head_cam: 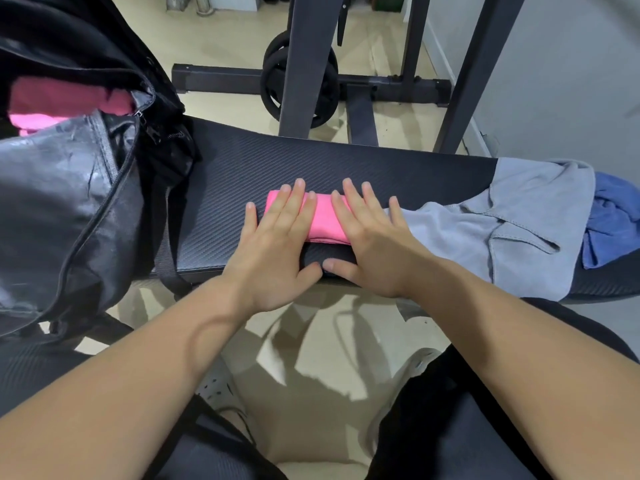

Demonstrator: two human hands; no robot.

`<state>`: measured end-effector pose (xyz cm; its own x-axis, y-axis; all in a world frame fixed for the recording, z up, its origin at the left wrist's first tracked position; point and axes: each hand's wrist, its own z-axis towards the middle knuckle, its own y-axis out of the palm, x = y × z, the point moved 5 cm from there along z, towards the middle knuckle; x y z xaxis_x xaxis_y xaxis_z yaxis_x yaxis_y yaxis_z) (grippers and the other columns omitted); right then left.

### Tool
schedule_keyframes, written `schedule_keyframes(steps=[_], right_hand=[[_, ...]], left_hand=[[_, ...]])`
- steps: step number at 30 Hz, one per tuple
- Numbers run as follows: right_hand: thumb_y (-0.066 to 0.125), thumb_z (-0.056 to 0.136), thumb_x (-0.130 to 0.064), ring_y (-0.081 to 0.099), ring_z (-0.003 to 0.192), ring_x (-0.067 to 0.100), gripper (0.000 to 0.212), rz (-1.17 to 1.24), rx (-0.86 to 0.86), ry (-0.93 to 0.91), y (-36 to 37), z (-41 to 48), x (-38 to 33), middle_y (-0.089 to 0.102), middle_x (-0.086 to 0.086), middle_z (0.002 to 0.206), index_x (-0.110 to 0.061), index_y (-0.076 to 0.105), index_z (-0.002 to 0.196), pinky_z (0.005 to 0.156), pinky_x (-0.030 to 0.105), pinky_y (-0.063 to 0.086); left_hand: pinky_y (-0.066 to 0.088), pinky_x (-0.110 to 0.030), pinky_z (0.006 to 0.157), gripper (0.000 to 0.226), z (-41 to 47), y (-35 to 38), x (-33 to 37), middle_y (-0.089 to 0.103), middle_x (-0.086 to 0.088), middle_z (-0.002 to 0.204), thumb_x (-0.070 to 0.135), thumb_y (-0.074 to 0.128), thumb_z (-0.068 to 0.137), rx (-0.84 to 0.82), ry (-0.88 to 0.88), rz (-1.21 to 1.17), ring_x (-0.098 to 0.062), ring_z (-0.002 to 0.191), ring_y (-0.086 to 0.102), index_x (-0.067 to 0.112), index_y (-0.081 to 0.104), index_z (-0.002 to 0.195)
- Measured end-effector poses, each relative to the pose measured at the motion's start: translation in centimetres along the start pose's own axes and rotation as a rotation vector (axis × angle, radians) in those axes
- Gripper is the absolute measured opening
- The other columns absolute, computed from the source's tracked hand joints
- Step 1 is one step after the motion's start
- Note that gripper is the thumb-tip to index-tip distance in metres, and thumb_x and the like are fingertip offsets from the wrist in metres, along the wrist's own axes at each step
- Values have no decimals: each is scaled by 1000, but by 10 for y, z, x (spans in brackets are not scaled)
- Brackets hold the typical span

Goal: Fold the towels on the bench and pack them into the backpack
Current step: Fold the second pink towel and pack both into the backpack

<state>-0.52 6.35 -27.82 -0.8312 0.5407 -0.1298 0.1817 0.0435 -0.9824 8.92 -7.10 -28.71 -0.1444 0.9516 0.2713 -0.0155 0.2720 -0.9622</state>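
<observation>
Left grip (277, 244) and right grip (374, 244) flat, fingers straight, side by side atop folded pink towel (323, 216) on bench (381, 168)

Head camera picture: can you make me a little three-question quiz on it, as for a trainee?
1. True or false: the left hand and right hand press flat on the folded pink towel.
2. Which towel lies furthest right on the bench? A grey, B blue, C pink.
3. What colour of cloth shows inside the open backpack?
Key: 1 true; 2 B, the blue towel; 3 pink.
</observation>
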Motion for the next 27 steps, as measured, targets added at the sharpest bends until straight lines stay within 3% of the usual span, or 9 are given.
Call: schedule_keyframes(steps=[5, 7, 9, 11, 13, 16, 20, 23, 27], right_hand=[[34, 95, -69, -21, 153, 25, 91, 105, -21, 11, 2, 2, 1, -20, -1, 168, -23, -8, 162, 122, 59, -6], [32, 98, -66, -17, 154, 24, 84, 169, -7, 7, 2, 2, 1, -14, -1, 169, -23, -2, 162, 123, 58, -5], [31, 101, -61, 0, 156, 24, 73, 250, 91, -6, -4, 1, 3, 8, 1, 170, -23, 16, 161, 125, 55, 3], [32, 100, -53, 38, 145, 27, 61, 324, 273, -24, -15, 0, 5, 46, 5, 155, -20, 47, 149, 120, 51, 27], [34, 97, -50, 58, 119, 29, 57, 337, 377, -4, -21, 3, 8, 67, 4, 129, -17, 64, 132, 104, 47, 42], [38, 87, -64, 57, 112, 31, 71, 252, 302, 19, -19, 13, 10, 68, 4, 122, -17, 62, 135, 99, 50, 43], [36, 74, -81, 50, 110, 25, 87, 175, 146, 2, -24, 24, 13, 64, -2, 116, -24, 62, 135, 99, 46, 39], [41, 65, -85, 46, 101, 19, 72, 189, 22, 4, -29, 26, 17, 61, -10, 100, -38, 69, 111, 94, 42, 40], [69, 65, -72, 45, 95, 16, 42, 262, 4, 0, -33, 26, 11, 52, -16, 90, -41, 56, 90, 85, 33, 38]], left_hand=[[-3, -60, 120, 93, 0, -3, -1, -13, 1, 169, 65, 24, 85, 8, 12, -83, -16, 155, -12, 20, 0, 162], [2, -59, 121, 84, 3, -11, -4, 4, 3, 170, 57, 28, 89, 39, -20, -144, -16, 156, 3, 22, 10, 162], [24, -57, 117, 66, 5, -24, -8, 37, 1, 160, 47, 34, 93, 159, -59, -203, -23, 146, 32, 21, 36, 155], [42, -52, 99, 46, 6, -34, -9, 65, 0, 129, 44, 36, 97, 326, -51, -229, -30, 118, 53, 21, 62, 127], [45, -49, 88, 37, 9, -36, -10, 67, 1, 106, 44, 40, 96, 396, -70, -214, -30, 99, 54, 21, 65, 108], [40, -47, 90, 48, 20, -29, -14, 63, -1, 117, 52, 44, 93, 272, -88, -74, -31, 109, 52, 20, 57, 126], [37, -50, 99, 76, 23, -21, -27, 57, -4, 133, 68, 28, 91, 109, -28, 0, -30, 126, 47, 16, 44, 144], [40, -51, 104, 79, 17, -20, -34, 59, -1, 134, 74, 38, 86, 109, 44, -91, -27, 127, 51, 17, 52, 139], [43, -38, 96, 66, 7, -30, -34, 66, 4, 111, 65, 70, 75, 230, 59, -249, -20, 106, 57, 19, 64, 123]])
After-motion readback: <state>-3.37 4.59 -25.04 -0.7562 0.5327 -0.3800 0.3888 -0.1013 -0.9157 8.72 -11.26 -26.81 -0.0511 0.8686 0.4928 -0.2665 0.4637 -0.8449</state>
